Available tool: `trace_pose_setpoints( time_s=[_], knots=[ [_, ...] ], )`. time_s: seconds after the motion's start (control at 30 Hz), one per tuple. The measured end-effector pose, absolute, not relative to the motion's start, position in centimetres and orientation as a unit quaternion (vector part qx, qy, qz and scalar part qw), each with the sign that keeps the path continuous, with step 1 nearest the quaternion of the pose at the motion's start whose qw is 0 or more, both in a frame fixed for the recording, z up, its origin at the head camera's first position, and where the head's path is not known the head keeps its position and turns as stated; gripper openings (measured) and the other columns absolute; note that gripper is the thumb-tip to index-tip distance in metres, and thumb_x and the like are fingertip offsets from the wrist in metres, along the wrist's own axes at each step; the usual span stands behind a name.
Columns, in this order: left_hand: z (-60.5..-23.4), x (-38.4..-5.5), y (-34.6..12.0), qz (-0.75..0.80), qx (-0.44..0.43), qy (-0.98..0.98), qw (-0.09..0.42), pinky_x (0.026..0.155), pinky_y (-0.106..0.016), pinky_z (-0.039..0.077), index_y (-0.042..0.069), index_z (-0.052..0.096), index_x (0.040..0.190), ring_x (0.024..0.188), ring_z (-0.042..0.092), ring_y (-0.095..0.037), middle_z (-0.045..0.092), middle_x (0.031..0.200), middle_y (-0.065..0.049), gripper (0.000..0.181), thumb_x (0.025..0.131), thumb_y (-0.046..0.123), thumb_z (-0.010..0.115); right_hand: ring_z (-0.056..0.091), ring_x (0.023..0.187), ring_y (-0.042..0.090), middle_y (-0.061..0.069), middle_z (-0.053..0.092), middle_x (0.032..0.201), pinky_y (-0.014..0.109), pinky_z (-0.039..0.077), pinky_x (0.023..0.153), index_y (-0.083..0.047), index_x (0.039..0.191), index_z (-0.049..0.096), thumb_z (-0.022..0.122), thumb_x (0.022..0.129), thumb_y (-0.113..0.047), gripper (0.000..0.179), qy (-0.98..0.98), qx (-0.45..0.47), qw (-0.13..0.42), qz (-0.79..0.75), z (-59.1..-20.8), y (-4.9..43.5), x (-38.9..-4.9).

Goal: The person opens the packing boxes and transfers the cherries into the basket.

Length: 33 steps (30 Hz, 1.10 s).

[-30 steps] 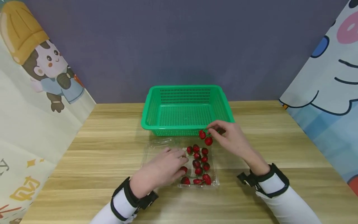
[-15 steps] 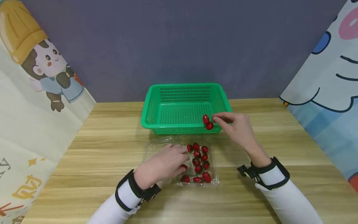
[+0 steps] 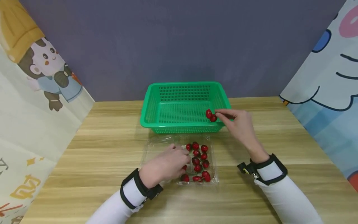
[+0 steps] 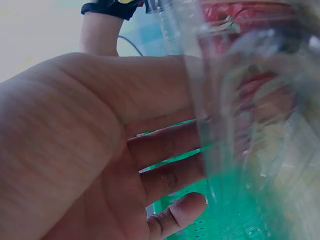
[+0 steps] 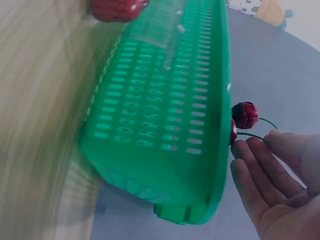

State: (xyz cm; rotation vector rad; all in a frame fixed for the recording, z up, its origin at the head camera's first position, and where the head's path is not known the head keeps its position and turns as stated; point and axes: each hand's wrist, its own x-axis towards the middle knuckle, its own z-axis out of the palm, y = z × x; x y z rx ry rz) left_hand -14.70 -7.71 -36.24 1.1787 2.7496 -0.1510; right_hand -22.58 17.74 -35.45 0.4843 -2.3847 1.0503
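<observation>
My right hand [image 3: 237, 124] pinches the thin green stems of two red cherries [image 3: 208, 113], which hang over the front right part of a green basket [image 3: 181, 125]. In the right wrist view these cherries [image 5: 245, 115] show just past the basket rim. My left hand [image 3: 169, 163] reaches over a clear plastic box [image 3: 214, 178] holding several dark red cherries [image 3: 198, 168]. In the left wrist view its fingers [image 4: 165, 145] lie fairly straight, their tips blurred behind clear plastic, near red fruit. The left hand covers part of the box's left side.
The basket stands at the back of the wooden table [image 3: 98, 140], close to a dark grey wall [image 3: 179, 43]. The box lies just in front of it, its clear flat half [image 3: 152, 149] on the left. Printed cloths flank the table, one with a cartoon figure [image 3: 53, 65].
My right hand has risen and moved forward with the two cherries, from in front of the basket to over its rim. The left hand has shifted slightly to the right over the box.
</observation>
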Motion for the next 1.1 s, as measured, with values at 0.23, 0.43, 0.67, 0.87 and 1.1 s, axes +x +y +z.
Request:
trace_pose_setpoints(
  time_s=[0.23,0.43,0.67,0.87,1.1],
  knots=[
    [-37.1,-14.5,-7.3,-0.067,0.398,0.912,0.066,0.086,-0.027,0.037,0.025,0.071,0.091,0.091,0.059,-0.007,0.06,0.089,0.015,0.009,0.085,0.027,0.076,0.037,0.039,0.008,0.002,0.072,0.093,0.021,0.028,0.037,-0.011,0.108,0.076,0.07,0.093,-0.019,0.018,-0.887,0.17,0.222,0.367,-36.2,18.0,-23.4],
    [-37.4,-14.6,-6.9,-0.08,0.403,0.91,0.052,0.082,-0.026,0.037,0.026,0.065,0.077,0.081,0.058,-0.006,0.058,0.079,0.015,0.018,0.081,0.013,0.076,0.058,0.056,0.012,0.001,0.072,0.093,0.021,0.035,0.041,-0.01,0.105,0.076,0.071,0.092,-0.013,0.014,-0.893,0.177,0.215,0.354,-36.7,18.0,-23.7],
    [-37.7,-14.6,-6.7,-0.095,0.406,0.908,0.045,0.079,-0.026,0.037,0.026,0.063,0.074,0.078,0.058,-0.004,0.058,0.077,0.016,0.023,0.078,0.009,0.078,0.069,0.076,0.02,0.001,0.071,0.094,0.02,0.046,0.055,-0.01,0.104,0.076,0.071,0.091,-0.008,0.013,-0.896,0.182,0.204,0.351,-37.1,18.1,-23.8],
    [-37.6,-14.6,-6.7,-0.075,0.405,0.91,0.049,0.081,-0.026,0.038,0.025,0.064,0.076,0.077,0.058,-0.005,0.057,0.077,0.015,0.02,0.08,0.009,0.076,0.069,0.078,0.02,0.001,0.071,0.093,0.024,0.049,0.062,-0.01,0.101,0.075,0.071,0.09,-0.006,0.012,-0.897,0.187,0.201,0.348,-37.3,18.1,-23.8],
    [-37.5,-14.7,-6.8,-0.038,0.4,0.914,0.055,0.083,-0.027,0.038,0.023,0.07,0.085,0.083,0.06,-0.006,0.059,0.087,0.014,0.014,0.082,0.01,0.074,0.068,0.078,0.02,0.001,0.071,0.092,0.025,0.048,0.064,-0.008,0.1,0.074,0.071,0.089,-0.004,0.011,-0.894,0.191,0.202,0.352,-37.3,18.1,-23.8]
  ],
)
